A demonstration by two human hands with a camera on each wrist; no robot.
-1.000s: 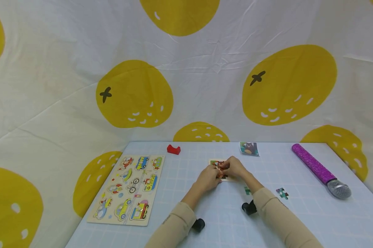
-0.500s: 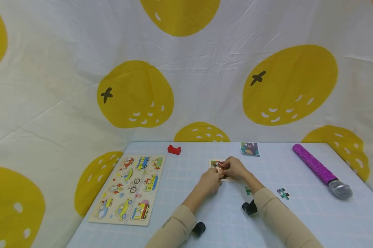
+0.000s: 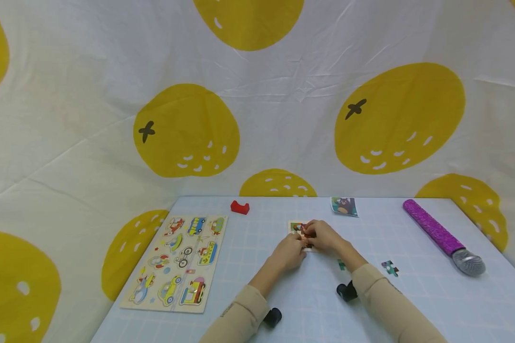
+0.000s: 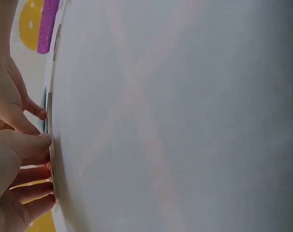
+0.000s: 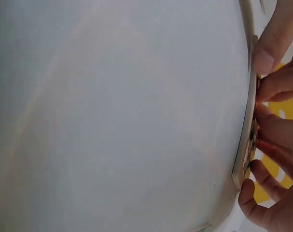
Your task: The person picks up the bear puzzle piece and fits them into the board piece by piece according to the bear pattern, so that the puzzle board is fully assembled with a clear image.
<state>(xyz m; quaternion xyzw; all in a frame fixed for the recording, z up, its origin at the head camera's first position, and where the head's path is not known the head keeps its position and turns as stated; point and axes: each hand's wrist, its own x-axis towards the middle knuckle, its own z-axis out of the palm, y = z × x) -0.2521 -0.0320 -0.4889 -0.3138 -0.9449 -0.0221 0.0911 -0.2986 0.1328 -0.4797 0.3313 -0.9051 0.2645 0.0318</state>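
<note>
A small jigsaw puzzle in a pale frame (image 3: pixel 292 227), with red-brown and green pieces, lies at mid-table. My left hand (image 3: pixel 289 251) holds it from the lower left; the thumb is at its near edge in the left wrist view. From the right, my right hand (image 3: pixel 324 237) bends its fingers over the picture and covers much of it. The puzzle appears edge-on in the right wrist view, with fingertips (image 5: pixel 261 63) of the left hand above those of the right. Two loose jigsaw pieces, one partly behind the right forearm and one farther right (image 3: pixel 390 268), lie on the table.
A wooden vehicle puzzle board (image 3: pixel 176 262) lies at the left. Toward the back are a red notched block (image 3: pixel 240 207) and a picture card (image 3: pixel 344 206). A purple glittery microphone (image 3: pixel 443 236) lies at the right. A black wrist camera (image 3: pixel 346 291) sits under the right sleeve.
My right hand has shifted slightly down and left over the puzzle. The left fingers have moved a little on its lower part. The surrounding things stay put.
</note>
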